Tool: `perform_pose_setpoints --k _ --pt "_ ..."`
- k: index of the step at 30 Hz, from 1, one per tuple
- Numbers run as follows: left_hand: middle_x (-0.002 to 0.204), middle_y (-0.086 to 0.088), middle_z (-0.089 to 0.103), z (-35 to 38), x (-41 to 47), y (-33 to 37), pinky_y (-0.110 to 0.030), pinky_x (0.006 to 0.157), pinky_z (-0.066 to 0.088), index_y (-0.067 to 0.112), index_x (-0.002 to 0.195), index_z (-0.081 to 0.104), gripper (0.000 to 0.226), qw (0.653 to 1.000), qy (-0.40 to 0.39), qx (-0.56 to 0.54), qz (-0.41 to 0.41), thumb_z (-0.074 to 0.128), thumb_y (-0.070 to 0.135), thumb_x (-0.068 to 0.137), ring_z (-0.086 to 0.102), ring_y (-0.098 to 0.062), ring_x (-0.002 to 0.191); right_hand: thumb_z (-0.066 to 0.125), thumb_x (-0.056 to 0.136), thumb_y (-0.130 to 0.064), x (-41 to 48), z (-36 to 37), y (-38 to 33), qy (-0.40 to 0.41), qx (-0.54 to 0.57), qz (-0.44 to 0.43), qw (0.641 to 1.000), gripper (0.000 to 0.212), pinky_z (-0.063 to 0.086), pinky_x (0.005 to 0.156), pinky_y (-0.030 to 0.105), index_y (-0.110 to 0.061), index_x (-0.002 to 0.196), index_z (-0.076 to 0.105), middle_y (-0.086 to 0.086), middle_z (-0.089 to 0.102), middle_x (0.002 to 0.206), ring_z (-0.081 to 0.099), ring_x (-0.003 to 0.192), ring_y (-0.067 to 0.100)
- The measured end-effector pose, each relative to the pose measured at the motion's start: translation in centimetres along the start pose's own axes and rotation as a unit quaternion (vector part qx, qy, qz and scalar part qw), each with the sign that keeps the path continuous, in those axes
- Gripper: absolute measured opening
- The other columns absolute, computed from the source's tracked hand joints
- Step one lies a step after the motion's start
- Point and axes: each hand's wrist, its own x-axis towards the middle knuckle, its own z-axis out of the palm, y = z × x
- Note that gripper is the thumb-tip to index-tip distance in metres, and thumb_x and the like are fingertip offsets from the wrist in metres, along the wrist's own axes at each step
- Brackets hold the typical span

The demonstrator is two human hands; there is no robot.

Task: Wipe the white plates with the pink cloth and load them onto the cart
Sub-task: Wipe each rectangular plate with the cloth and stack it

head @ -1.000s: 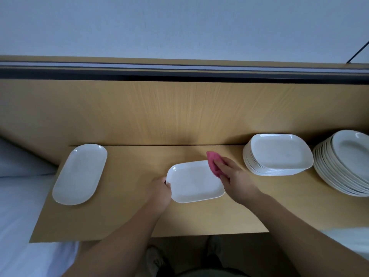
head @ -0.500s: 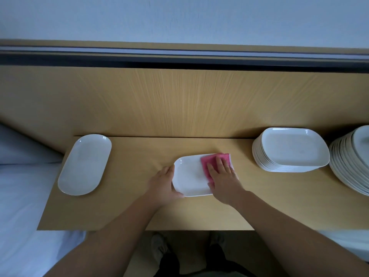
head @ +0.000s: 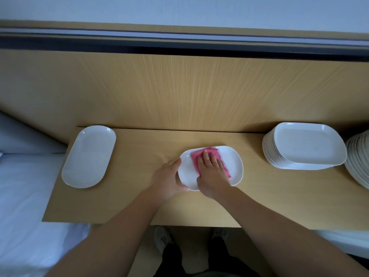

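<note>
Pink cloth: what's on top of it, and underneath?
The right hand lies flat on the pink cloth; beneath is the white rounded-rectangular plate, whose covered patch cannot be seen.

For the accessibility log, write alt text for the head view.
The right hand presses a pink cloth onto a white rectangular plate on a wooden table while the left hand grips the plate's left rim. A long oval plate lies at the left; a stack of rectangular plates and a stack of round plates stand at the right.
</note>
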Motion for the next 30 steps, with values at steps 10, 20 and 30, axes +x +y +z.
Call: perform_pose_setpoints --k 10,20,30 --pt "0.152 0.005 0.033 0.1 0.0 -0.1 -0.027 0.107 0.031 0.020 0.151 0.025 0.106 1.000 0.010 0.010 -0.003 0.079 0.054 0.067 0.035 -0.015 0.136 0.037 0.095 -0.020 0.0 0.4 -0.6 -0.037 -0.061 -0.139 0.988 0.073 -0.012 0.119 0.042 -0.020 0.154 -0.006 -0.003 -0.012 0.162 -0.023 0.145 0.026" --pt "0.151 0.003 0.034 -0.1 0.0 -0.4 -0.028 0.104 0.033 0.017 0.150 0.026 0.099 0.999 0.002 0.049 0.017 0.074 0.056 0.072 0.037 -0.018 0.134 0.041 0.090 -0.002 -1.3 0.0 2.2 -0.061 -0.115 -0.275 0.953 0.076 -0.015 0.115 0.033 -0.025 0.155 0.008 -0.006 0.005 0.162 -0.013 0.148 0.021" --pt "0.156 0.004 0.022 0.5 0.3 0.2 -0.034 0.110 0.024 0.026 0.148 0.033 0.080 0.981 0.009 0.158 0.110 0.063 0.057 0.081 0.027 -0.021 0.138 0.039 0.101 -0.024 -1.4 0.0 4.1 -0.052 -0.067 -0.302 0.949 0.051 -0.005 0.121 0.038 -0.026 0.151 0.028 -0.007 0.011 0.162 -0.007 0.149 0.020"
